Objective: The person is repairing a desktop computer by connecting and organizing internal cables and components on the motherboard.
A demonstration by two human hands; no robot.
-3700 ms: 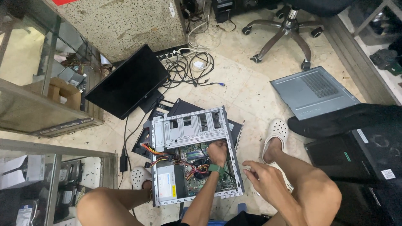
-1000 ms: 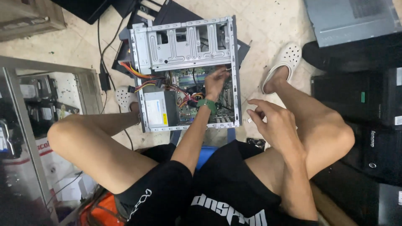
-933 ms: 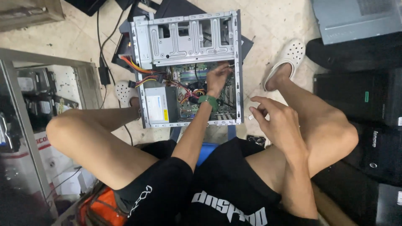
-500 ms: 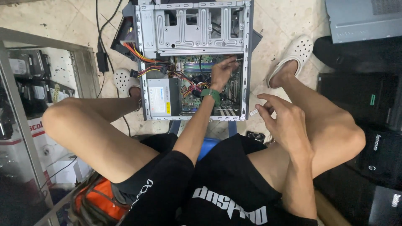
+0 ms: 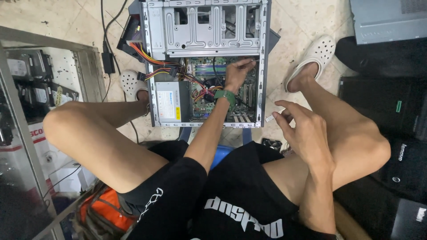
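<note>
Crouched over the opened computer case (image 5: 204, 62) at twelve o'clock, my left hand (image 5: 238, 73) pinches something small, too tiny to identify, above the green motherboard (image 5: 209, 71); my right hand (image 5: 302, 131) hovers empty at three o'clock, fingers loosely spread.

Open computer case (image 5: 207, 26) lies on the floor, far from the sitter; power supply (image 5: 168, 101) sits in its near-left corner, motherboard (image 5: 222, 89) to its right. Left hand (image 5: 239, 73) inside over the motherboard; right hand (image 5: 302, 131) outside, near-right.
</note>
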